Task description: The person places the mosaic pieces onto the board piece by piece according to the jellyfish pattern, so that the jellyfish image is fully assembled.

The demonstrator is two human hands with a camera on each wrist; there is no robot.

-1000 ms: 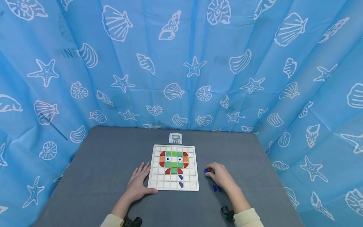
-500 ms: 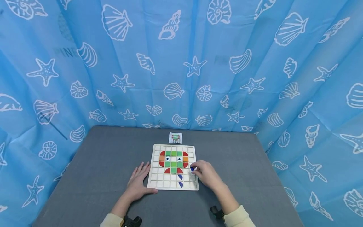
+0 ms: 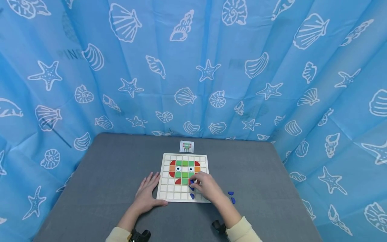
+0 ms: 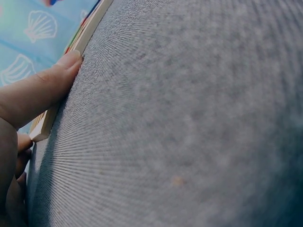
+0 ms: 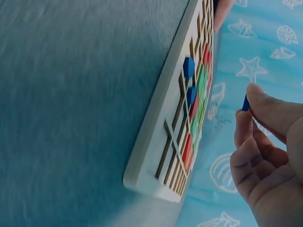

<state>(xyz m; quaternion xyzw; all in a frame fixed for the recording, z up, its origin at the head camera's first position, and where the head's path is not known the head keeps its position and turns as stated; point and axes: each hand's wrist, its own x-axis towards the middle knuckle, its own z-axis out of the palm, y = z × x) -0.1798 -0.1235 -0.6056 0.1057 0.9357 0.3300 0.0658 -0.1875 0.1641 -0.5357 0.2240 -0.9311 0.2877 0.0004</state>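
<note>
My right hand (image 3: 208,187) is over the right half of a pale wooden grid board (image 3: 164,168), pinching a small blue piece (image 5: 245,103) between thumb and fingertip. In the right wrist view that piece is held up off the board. Below the hand, a blue half-moon piece (image 3: 191,196) sits in a grid cell, with another partly hidden just above it. Red, orange and green tiles (image 3: 185,174) and two eye tiles (image 3: 178,168) form a pattern on the board. My left hand (image 3: 146,192) lies with fingers spread along the left edge, its thumb (image 4: 47,85) against the board's near side.
Loose blue pieces (image 3: 231,193) lie on the grey cloth-covered table (image 3: 257,174) to the right of the board. A small printed card (image 3: 186,146) with a similar pattern lies behind the board. A blue shell-patterned curtain (image 3: 193,67) surrounds the table.
My right hand has carried the blue piece leftward from the table to over the board. More of the loose blue pieces on the table now shows. My left hand has stayed put.
</note>
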